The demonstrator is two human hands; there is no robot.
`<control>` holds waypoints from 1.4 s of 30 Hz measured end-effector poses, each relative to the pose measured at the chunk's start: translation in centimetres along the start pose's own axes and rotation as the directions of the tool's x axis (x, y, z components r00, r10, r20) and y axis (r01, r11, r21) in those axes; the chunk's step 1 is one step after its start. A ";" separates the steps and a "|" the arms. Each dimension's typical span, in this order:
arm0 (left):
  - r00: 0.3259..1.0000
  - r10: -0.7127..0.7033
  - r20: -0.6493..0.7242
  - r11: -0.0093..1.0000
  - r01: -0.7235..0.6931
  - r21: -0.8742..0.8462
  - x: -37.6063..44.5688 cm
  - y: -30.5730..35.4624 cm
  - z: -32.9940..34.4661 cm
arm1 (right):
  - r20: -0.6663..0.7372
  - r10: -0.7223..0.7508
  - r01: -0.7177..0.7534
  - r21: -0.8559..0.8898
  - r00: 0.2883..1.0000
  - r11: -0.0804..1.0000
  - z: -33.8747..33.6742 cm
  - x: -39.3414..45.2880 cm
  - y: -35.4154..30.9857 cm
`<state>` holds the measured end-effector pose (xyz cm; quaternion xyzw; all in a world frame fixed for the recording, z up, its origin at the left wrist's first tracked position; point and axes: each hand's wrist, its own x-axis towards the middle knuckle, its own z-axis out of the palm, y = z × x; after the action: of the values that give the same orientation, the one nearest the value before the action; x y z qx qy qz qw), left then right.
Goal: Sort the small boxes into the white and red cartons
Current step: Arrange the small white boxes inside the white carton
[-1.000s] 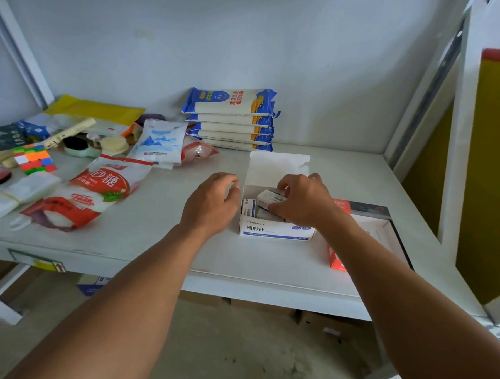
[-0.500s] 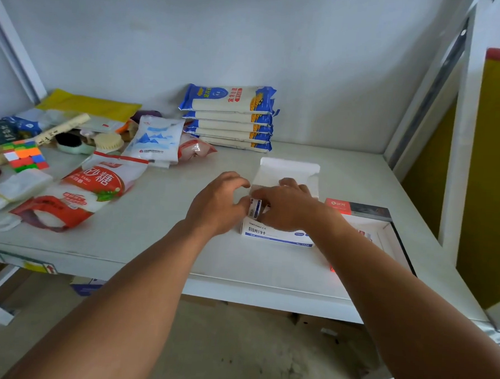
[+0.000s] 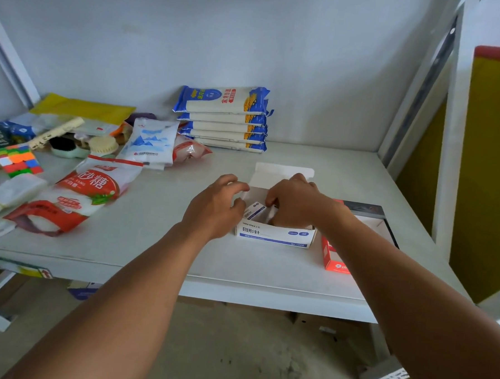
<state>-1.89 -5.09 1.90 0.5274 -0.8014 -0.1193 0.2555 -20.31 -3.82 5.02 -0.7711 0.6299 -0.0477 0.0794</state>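
Observation:
The white carton (image 3: 275, 234) with blue print stands open in the middle of the shelf, its lid (image 3: 284, 171) folded back. A small white and blue box (image 3: 255, 210) lies tilted inside its left end. My right hand (image 3: 296, 202) reaches down into the carton, its fingertips on that box's right end. My left hand (image 3: 216, 208) hovers at the carton's left wall with fingers curled and apart, the thumb close to the box. The red carton (image 3: 332, 259) lies open just to the right, partly hidden by my right forearm.
A stack of blue and white noodle packs (image 3: 222, 118) stands at the back wall. Sugar bags (image 3: 77, 193), a blue-print pouch (image 3: 151, 142), a puzzle cube (image 3: 20, 160) and brushes crowd the left side. A white post (image 3: 445, 141) bounds the right.
My right hand has lowered the small box from upright above the carton down into its left end. My left hand has opened slightly beside the carton.

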 end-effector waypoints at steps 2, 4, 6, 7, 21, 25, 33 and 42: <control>1.000 0.005 0.004 1.000 -0.006 0.017 -0.1 0.1 0.0 | -0.021 0.013 -0.008 0.219 1.000 0.976 -0.9 -0.1 0.1; 0.999 0.039 0.003 0.998 -0.039 0.058 -0.1 0.0 -0.1 | 0.004 0.018 -0.018 0.370 1.000 0.929 -1.8 -0.4 0.5; 0.997 0.083 0.003 0.992 -0.083 0.096 -0.2 0.0 -0.2 | 0.057 0.004 -0.024 0.364 0.998 0.931 -2.4 -0.8 1.1; 0.996 0.088 0.005 0.991 -0.088 0.103 -0.1 0.0 -0.2 | 0.078 -0.001 -0.025 0.336 0.997 0.941 -2.5 -0.9 1.4; 0.994 0.112 0.006 0.987 -0.112 0.116 -0.2 0.0 0.1 | 0.083 0.083 -0.110 0.425 0.993 0.899 -1.7 -1.3 1.5; 0.987 0.139 -0.081 0.988 -0.132 0.083 -0.2 0.0 0.0 | -0.146 0.040 0.009 0.318 0.988 0.948 -0.5 -0.1 -0.5; 0.992 0.109 -0.066 0.988 -0.101 0.113 0.0 -0.4 -0.3 | 0.068 -0.064 0.063 0.017 0.996 0.998 0.2 0.6 -2.2; 0.992 0.112 -0.065 0.991 -0.106 0.086 -0.3 -0.6 0.1 | -0.240 -0.001 -0.014 -0.058 0.971 0.998 -0.4 0.2 -1.3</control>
<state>-1.37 -5.09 1.40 0.4968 -0.8240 -0.0536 0.2672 -19.11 -3.85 5.64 -0.7596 0.6386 -0.1217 -0.0202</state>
